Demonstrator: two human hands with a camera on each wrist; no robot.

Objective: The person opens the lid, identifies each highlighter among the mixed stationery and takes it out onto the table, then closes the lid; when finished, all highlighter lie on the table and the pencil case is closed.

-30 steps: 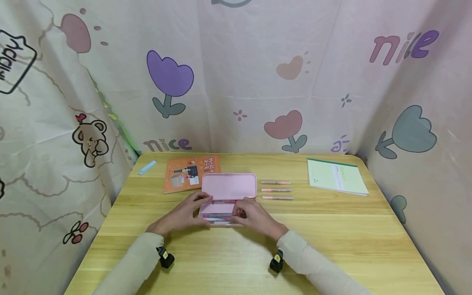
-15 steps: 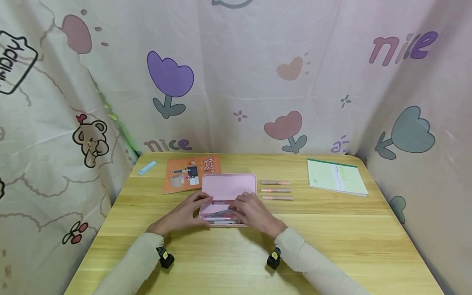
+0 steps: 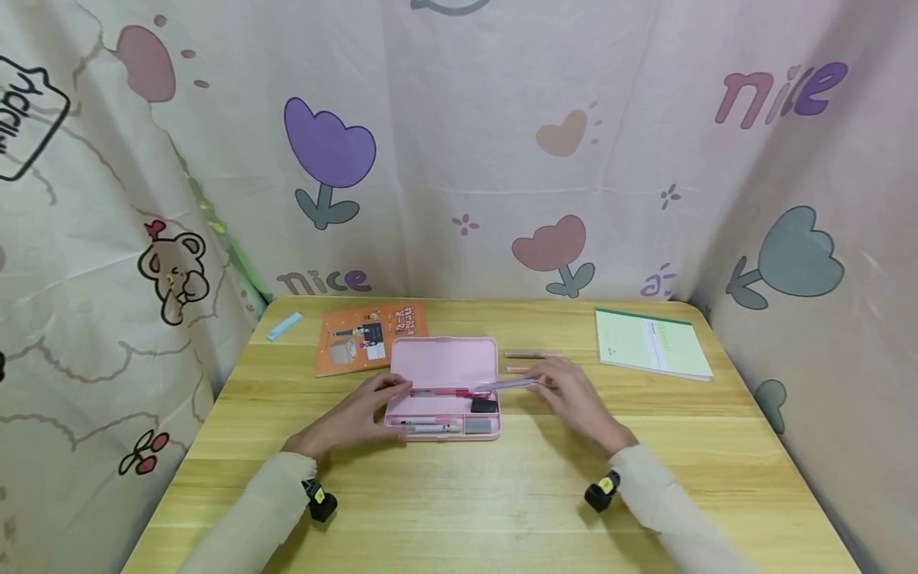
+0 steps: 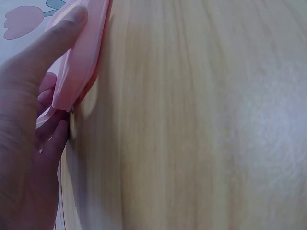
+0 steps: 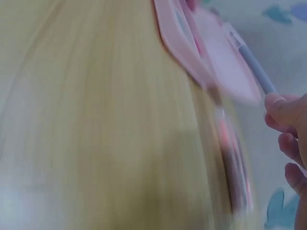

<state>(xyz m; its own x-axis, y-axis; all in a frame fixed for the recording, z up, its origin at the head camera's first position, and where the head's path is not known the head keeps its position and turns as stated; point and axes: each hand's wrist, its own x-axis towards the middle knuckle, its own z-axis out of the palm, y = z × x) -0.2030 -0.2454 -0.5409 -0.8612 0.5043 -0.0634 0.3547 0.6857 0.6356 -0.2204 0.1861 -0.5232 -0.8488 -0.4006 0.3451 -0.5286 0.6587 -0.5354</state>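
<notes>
Left hand (image 3: 356, 416) rests at the left end of the open pink pencil case (image 3: 443, 388), fingers curled round its edge; the left wrist view shows what the head view cannot, a thumb laid along the outer pink wall with the other fingers tucked under it, the wooden table (image 3: 502, 494) filling the rest of that frame. Case sits mid-table, long axis left to right, lid standing at the far side, pens lying lengthwise in the tray and two dark items at its right end. Right hand (image 3: 577, 396), just right of the case, pinches a grey-barrelled pen (image 3: 511, 384) at its right end; pen's long axis runs left to right, free end pointing left over the case's right edge. Right wrist view, blurred, confirms fingertips closed on the barrel (image 5: 256, 69) with the case beyond it. More pens (image 3: 529, 354) lie on the table just beyond this hand, partly hidden. Far left: orange booklet (image 3: 369, 335), blue eraser (image 3: 284, 325). Far right: green notebook (image 3: 651, 344).
</notes>
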